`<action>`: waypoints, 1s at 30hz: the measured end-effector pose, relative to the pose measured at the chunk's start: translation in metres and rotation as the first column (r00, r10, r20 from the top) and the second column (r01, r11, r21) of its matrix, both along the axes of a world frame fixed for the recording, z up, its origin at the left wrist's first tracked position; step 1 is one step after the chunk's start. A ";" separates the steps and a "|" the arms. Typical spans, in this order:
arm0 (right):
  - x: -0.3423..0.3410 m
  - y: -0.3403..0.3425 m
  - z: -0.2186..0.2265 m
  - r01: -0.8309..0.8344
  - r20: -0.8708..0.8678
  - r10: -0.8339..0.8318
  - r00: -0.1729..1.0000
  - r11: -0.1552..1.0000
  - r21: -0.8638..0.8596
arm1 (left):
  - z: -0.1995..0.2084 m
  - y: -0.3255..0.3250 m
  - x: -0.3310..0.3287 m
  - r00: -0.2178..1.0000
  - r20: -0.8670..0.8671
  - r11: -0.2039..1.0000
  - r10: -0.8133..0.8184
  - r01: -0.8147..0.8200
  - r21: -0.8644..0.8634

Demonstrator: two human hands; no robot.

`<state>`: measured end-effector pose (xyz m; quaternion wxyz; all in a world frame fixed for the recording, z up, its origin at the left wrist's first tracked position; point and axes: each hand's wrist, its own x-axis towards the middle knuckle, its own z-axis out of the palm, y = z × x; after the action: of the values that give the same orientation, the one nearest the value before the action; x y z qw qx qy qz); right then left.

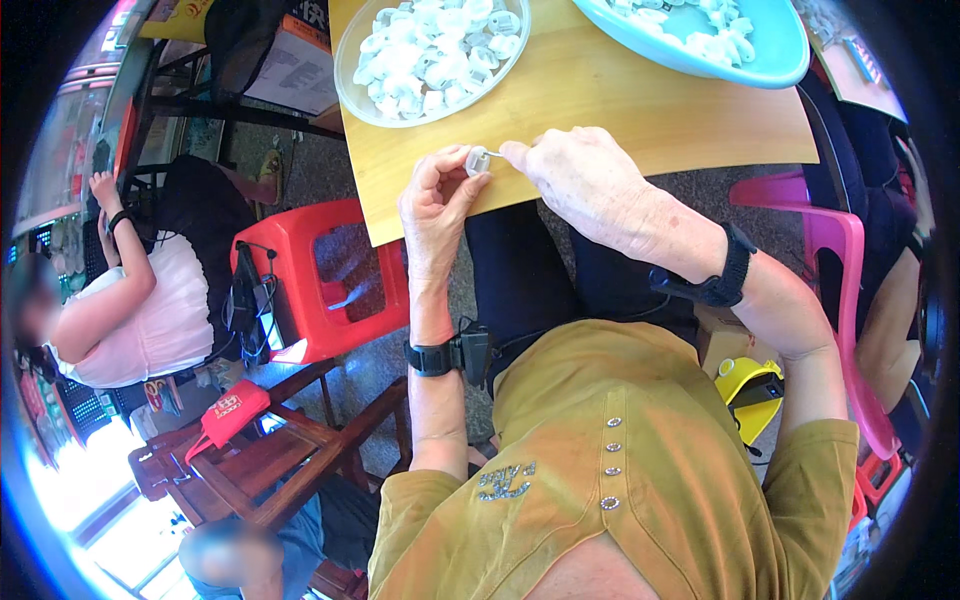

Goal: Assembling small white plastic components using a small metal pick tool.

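My left hand (437, 190) pinches a small whitish plastic piece (477, 161) between thumb and fingers, just over the near edge of the wooden table (600, 125). From the right, my right hand (585, 178) is closed on a thin pale tool (495, 154), whose tip meets the piece. Most of that tool is hidden in my fingers, so its exact kind does not show. Beyond my hands stands a clear round bowl (345, 75) heaped with similar white plastic pieces (435, 55).
A light-blue basin (785, 55) with more white pieces is at the far right of the table. Red (300, 290) and pink (850, 270) plastic seats flank me. Wooden chair (270, 445) lies lower left. Other people sit at left, lower left and right.
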<state>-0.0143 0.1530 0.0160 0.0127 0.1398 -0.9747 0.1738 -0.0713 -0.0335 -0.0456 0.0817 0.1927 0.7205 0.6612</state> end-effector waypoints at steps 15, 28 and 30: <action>-0.004 -0.006 0.001 -0.049 -0.048 0.049 0.998 0.999 0.011 | -0.003 -0.001 -0.001 1.000 0.028 0.998 -0.005 0.003 0.057; -0.011 -0.002 0.001 -0.087 -0.133 0.102 0.986 0.990 0.111 | -0.006 0.000 -0.003 1.000 0.025 0.997 -0.011 0.009 0.079; -0.010 -0.001 -0.001 -0.092 -0.157 0.107 0.982 0.991 0.100 | -0.005 0.000 -0.003 1.000 0.019 0.997 -0.004 0.003 0.071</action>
<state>-0.0244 0.1521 0.0147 0.0767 0.2025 -0.9692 0.1172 -0.0740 -0.0338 -0.0504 0.0829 0.1904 0.6952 0.6881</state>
